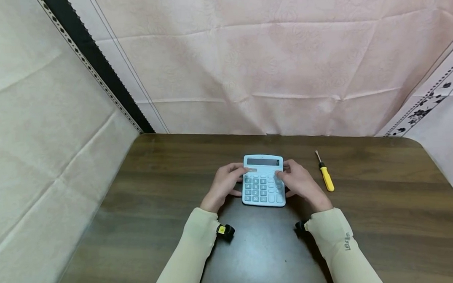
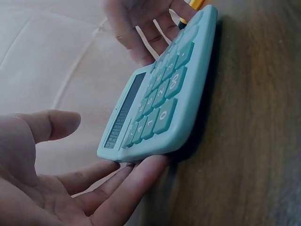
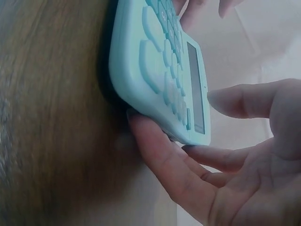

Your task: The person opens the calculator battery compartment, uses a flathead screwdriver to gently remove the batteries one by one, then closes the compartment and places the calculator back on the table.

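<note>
A light blue calculator (image 1: 264,186) lies between the two hands, its display at the far end and a digit showing at the display's right. At its left side is my left hand (image 1: 227,181); in the left wrist view, the fingers (image 2: 136,186) touch the calculator's edge and the thumb stands apart from its face. My right hand (image 1: 298,181) is at the opposite side. Its fingers (image 3: 164,160) touch the lower edge in the right wrist view, with the thumb raised beside the display. The fingertips' undersides are partly hidden by the calculator.
A screwdriver (image 1: 326,177) with a yellow and black handle lies right of the right hand, its shaft pointing away. The brown wooden table (image 1: 167,169) ends at a pale cloth (image 1: 284,71) hanging behind it. More cloth hangs at both sides.
</note>
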Motion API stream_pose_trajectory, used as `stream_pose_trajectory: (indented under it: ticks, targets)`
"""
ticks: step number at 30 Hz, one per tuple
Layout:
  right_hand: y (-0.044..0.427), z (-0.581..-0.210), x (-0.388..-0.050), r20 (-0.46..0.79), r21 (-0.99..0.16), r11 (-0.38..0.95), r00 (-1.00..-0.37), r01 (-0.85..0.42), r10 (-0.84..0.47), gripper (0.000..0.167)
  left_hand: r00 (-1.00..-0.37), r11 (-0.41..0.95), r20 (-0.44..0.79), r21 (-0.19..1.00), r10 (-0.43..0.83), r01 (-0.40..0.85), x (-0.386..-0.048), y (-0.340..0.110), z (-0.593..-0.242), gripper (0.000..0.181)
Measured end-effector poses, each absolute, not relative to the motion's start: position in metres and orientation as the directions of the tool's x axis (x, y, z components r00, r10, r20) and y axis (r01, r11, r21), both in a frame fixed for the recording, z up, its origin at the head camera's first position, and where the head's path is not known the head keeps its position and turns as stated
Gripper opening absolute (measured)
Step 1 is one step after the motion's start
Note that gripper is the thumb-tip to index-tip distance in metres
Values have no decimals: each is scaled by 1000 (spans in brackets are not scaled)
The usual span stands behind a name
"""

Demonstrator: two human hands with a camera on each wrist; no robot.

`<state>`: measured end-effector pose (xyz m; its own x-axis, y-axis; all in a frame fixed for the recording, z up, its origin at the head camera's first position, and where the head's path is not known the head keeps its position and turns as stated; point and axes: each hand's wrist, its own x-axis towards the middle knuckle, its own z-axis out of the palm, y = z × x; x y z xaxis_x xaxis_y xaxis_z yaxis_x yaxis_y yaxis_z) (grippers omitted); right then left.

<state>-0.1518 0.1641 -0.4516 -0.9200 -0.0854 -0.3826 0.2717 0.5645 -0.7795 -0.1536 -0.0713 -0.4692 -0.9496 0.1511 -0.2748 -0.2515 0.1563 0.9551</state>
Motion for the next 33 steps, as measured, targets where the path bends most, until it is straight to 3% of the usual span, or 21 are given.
stream_pose_trajectory:
  ticks: [10,26,33]
  targets:
    - [172,-450,-150,-307,-812,547,-946,204,-103,51,-959,135,-255,962,123,-238,-155,-71,-471,40]
    - [173,-444,-152,-233,-816,556,-970,158,-66,59,-983,113,-163,982,89,-153,-158,-69,-469,42]
    - [173,-443,-150,-223,-827,537,-974,163,-49,48,-983,88,-165,983,80,-158,-158,-71,-466,36]
